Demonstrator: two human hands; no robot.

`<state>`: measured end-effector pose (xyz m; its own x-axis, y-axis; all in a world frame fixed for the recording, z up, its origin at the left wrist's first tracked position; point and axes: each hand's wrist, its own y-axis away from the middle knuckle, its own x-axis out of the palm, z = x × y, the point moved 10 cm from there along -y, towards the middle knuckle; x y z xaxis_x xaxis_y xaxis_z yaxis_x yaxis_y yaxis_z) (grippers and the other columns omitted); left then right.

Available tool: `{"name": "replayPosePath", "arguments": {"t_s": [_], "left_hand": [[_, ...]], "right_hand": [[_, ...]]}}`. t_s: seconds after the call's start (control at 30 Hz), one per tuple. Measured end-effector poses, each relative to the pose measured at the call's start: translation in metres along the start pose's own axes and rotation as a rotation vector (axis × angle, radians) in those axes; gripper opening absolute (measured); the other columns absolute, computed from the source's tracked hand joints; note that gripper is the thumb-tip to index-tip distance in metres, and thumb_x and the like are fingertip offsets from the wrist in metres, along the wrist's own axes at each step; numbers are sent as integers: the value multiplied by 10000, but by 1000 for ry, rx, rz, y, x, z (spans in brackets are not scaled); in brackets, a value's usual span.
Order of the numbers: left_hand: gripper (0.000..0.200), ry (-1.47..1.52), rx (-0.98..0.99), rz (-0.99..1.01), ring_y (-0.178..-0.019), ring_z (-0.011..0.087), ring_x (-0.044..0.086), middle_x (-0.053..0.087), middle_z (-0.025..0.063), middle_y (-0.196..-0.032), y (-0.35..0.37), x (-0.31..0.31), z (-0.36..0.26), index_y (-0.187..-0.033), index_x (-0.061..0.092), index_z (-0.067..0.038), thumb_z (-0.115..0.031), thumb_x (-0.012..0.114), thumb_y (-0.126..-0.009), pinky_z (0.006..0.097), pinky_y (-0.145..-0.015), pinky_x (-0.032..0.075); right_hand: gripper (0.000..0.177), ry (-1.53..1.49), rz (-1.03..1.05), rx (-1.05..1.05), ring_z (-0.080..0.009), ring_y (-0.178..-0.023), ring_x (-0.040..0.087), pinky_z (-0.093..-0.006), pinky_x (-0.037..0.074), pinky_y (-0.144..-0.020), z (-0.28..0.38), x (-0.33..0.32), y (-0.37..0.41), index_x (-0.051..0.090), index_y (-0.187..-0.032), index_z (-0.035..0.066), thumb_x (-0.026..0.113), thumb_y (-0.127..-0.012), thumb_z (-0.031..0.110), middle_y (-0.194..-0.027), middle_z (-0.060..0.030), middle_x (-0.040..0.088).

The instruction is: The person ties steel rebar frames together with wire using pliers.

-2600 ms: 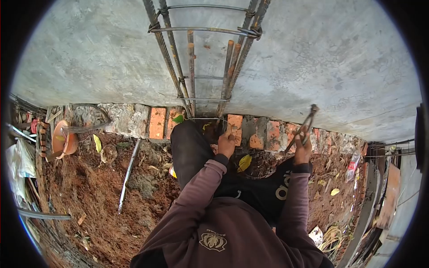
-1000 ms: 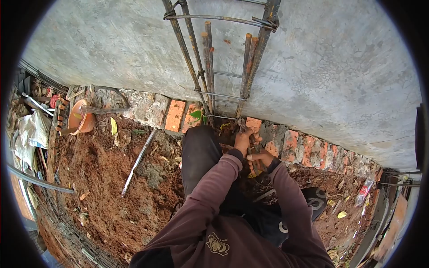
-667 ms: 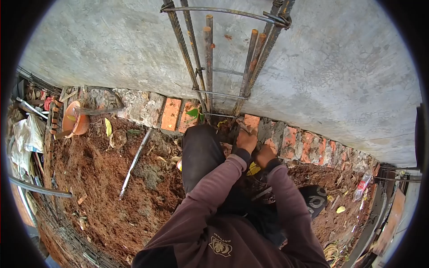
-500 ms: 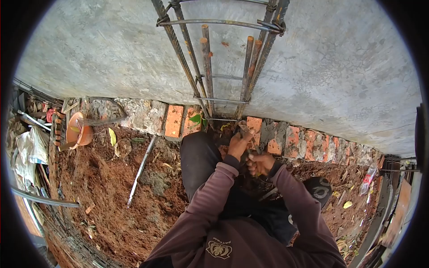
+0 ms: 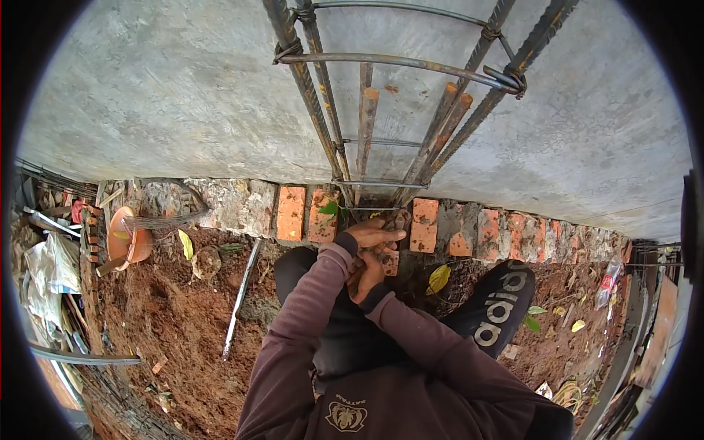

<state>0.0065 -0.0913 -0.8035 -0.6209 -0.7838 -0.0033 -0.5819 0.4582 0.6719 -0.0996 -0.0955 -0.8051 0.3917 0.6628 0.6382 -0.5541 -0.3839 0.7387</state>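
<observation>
My left hand [image 5: 374, 235] is closed at the foot of the steel rebar cage [image 5: 400, 61], its thumb stretched to the right. Just below it, the curled fingers of my right hand [image 5: 367, 276] meet its underside. I cannot tell what is between them. A brownish-grey lump [image 5: 400, 218] shows just beyond the left thumb. Beside the hands lie an orange brick [image 5: 424, 226] on the right and another brick [image 5: 323, 220] on the left. A broken brick piece [image 5: 389, 262] lies right by the right hand's fingers.
A plastered wall [image 5: 183, 95] rises behind the cage. A brick-and-mortar course [image 5: 506, 235] runs along its base. On the soil at left lie a metal strip [image 5: 240, 301] and an orange bowl [image 5: 130, 246]. A yellow leaf [image 5: 438, 279] and plastic bottle [image 5: 606, 286] are at right.
Both hands have shifted left and closer together, the right now under the left. The right knee has swung outward, uncovering soil and the yellow leaf. The camera view has shifted, and the cage appears larger.
</observation>
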Motion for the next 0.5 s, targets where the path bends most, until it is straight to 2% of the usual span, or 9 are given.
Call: {"name": "replayPosePath", "arguments": {"t_s": [0.07,0.1,0.2,0.3,0.33,0.37,0.43,0.47,0.5], "left_hand": [[621,-38,-95,28,-983,236,652,680,118,-993,1,-7,6,-1063,649,-11,-593,646,-845,352,-806,519],[612,-57,-145,45,-993,235,647,683,120,-1027,3,-5,11,-1083,650,-13,-579,647,-850,351,-822,517],[599,418,-53,136,-856,199,626,673,95,-985,-2,27,3,-1163,629,-5,-526,654,-869,342,-775,519],[507,888,154,91,-690,161,544,558,25,-785,-19,69,-29,-1233,581,25,-383,613,-934,316,-654,494],[479,1046,218,66,-635,148,517,520,2,-718,-24,79,-37,-1256,565,36,-336,599,-956,307,-613,485],[387,1115,230,-69,-612,159,530,533,12,-699,-28,81,-37,-1160,584,30,-300,591,-958,319,-583,479],[252,1246,272,-341,-566,179,555,558,33,-662,-32,84,-42,-968,621,19,-229,576,-963,342,-522,465],[249,1152,216,-457,-550,185,553,550,42,-636,-39,85,-34,-922,607,22,-220,568,-964,350,-510,460],[255,1058,165,-576,-534,191,551,541,52,-609,-46,82,-26,-875,593,25,-211,560,-966,358,-499,455]], "right_hand": [[158,-3,-18,-4,-181,-536,524,-305,442,-500,-4,5,-5,560,-818,111,570,-901,245,-698,-18,571],[171,-4,-13,-47,-180,-583,545,-312,453,-548,-2,6,-4,560,-813,105,582,-898,251,-706,-21,569],[173,-5,147,-39,-187,-634,559,-326,462,-611,11,9,14,563,-826,98,609,-889,253,-702,-29,559],[166,81,324,265,-212,-658,554,-358,458,-655,39,-24,54,578,-862,87,628,-876,245,-729,-38,558],[171,187,304,286,-223,-687,577,-378,474,-665,63,-46,66,578,-891,79,633,-871,240,-768,-48,574],[183,286,285,306,-235,-716,600,-399,489,-676,83,-61,75,579,-921,71,637,-866,235,-807,-57,590],[255,776,183,267,-283,-776,637,-433,501,-680,126,-70,87,574,-988,50,640,-852,255,-844,-98,630],[295,1033,126,239,-307,-807,655,-449,507,-683,146,-73,91,572,-1021,39,641,-845,266,-863,-118,650],[325,1406,-18,8,-338,-833,658,-459,514,-698,169,-76,86,577,-1040,26,651,-835,268,-880,-151,657]]}}
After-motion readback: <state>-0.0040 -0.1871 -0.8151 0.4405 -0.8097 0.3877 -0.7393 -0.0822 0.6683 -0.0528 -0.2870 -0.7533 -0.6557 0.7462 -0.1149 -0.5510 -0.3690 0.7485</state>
